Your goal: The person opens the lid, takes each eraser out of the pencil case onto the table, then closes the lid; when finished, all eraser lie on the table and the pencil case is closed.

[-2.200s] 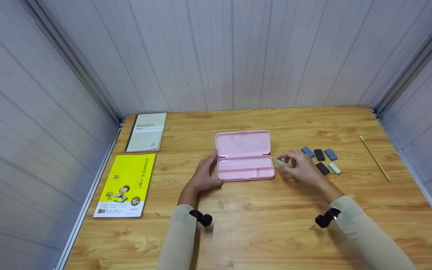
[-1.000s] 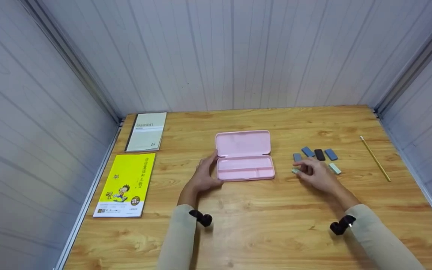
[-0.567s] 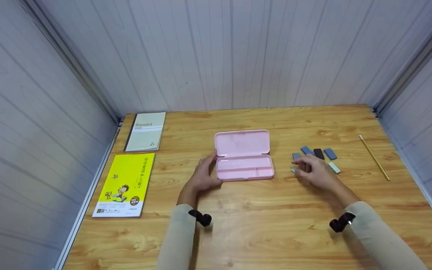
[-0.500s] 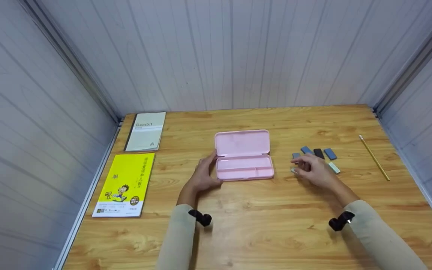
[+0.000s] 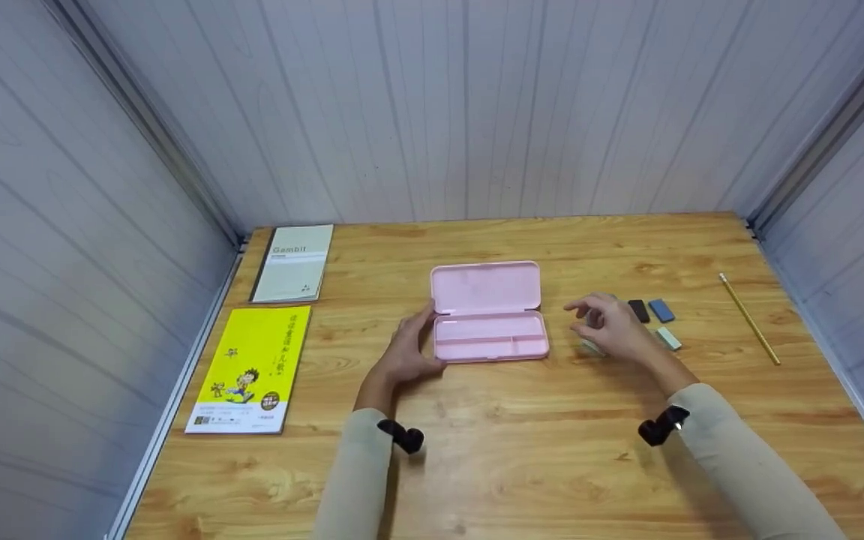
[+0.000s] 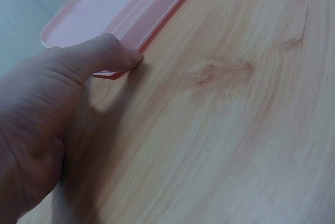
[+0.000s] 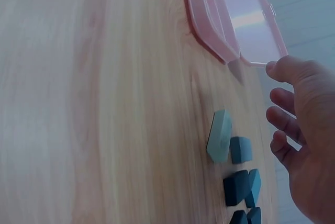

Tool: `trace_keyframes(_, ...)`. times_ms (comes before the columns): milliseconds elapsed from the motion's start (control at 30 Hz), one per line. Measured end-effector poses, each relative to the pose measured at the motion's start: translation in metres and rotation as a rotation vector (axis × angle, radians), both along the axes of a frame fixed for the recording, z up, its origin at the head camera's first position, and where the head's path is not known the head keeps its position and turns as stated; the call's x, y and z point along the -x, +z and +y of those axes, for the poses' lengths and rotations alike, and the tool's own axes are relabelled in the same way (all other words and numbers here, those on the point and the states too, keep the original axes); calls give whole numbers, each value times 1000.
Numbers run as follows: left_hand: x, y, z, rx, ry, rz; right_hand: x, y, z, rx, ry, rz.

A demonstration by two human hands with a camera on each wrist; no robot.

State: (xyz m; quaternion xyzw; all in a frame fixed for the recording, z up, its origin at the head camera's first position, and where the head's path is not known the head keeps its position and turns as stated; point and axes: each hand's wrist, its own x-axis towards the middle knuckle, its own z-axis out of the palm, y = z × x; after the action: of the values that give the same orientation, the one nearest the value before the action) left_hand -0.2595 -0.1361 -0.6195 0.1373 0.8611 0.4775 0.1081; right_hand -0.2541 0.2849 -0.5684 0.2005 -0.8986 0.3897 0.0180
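Note:
An open pink pencil case [image 5: 488, 349] lies in the middle of the table, its lid [image 5: 486, 288] tipped back. My left hand [image 5: 408, 346] holds the case's left end; in the left wrist view the thumb presses on its front corner. To the right of the case, my right hand [image 5: 616, 330] hovers with thumb and fingers apart and nothing between them. Below it a light green eraser [image 7: 220, 136] lies on the table, beside a blue eraser [image 7: 241, 149] and a black eraser [image 7: 236, 187]. In the head view the right hand hides part of this group.
Further right lie another black eraser [image 5: 638, 311], a blue eraser [image 5: 661, 310] and a pale green eraser [image 5: 669, 338]. A yellow pencil [image 5: 751, 319] is near the right edge. On the left are a grey notebook [image 5: 293, 262] and a yellow book [image 5: 252, 367]. Panel walls enclose the table.
My right hand carried the light green eraser rightward from beside the case, set it down by the other erasers and let go. It has since risen slightly. The left hand has stayed put.

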Motion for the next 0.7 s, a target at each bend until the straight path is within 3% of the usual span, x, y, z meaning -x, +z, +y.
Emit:
trace_keyframes(267,9,-15,-4,-54,-8,21,13,2,-17,60,-71,-68)
trace_keyframes(533,6,-12,-2,-29,4,25,27,2,-34,181,-121,-194)
trace_keyframes(700,1,-3,1,2,11,14,32,-1,-41,238,-151,-249)
